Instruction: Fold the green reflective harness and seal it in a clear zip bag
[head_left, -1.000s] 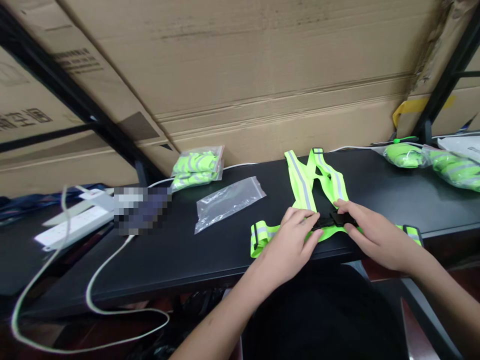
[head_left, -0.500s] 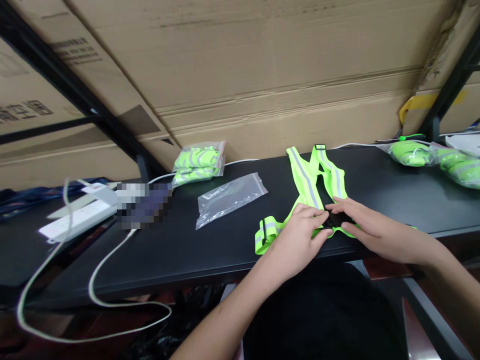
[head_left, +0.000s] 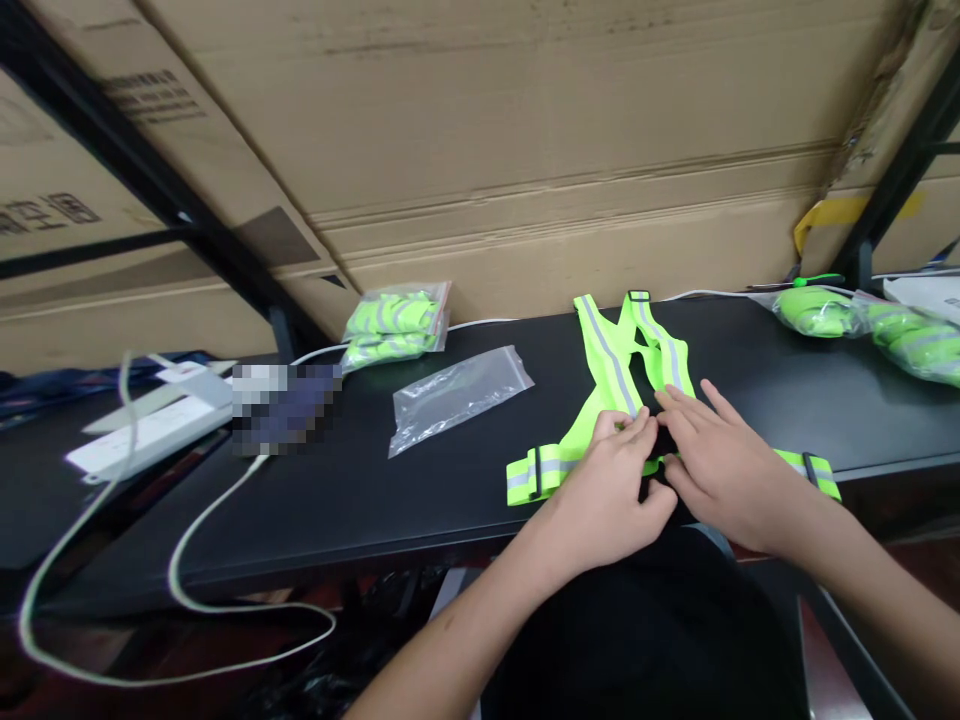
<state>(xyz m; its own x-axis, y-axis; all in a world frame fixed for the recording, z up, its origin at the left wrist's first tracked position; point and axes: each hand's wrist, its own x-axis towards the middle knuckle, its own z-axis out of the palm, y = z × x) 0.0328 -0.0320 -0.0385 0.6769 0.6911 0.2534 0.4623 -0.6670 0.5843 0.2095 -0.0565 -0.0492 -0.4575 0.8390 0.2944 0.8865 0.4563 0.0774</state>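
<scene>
The left hand and right hand are brought together over the middle of one reflective vest, on the black table near its front edge; whether either grip is closed cannot be determined. The belt, the long axis, is laid left to right; two shoulder straps are pointed toward the cardboard. One flat bag is found left; beyond, one bagged stack left, two filled bags right.

Right of centre appear one left hand, one right hand and one green harness; at centre, one flat clear bag; far right, two bagged bundles.
</scene>
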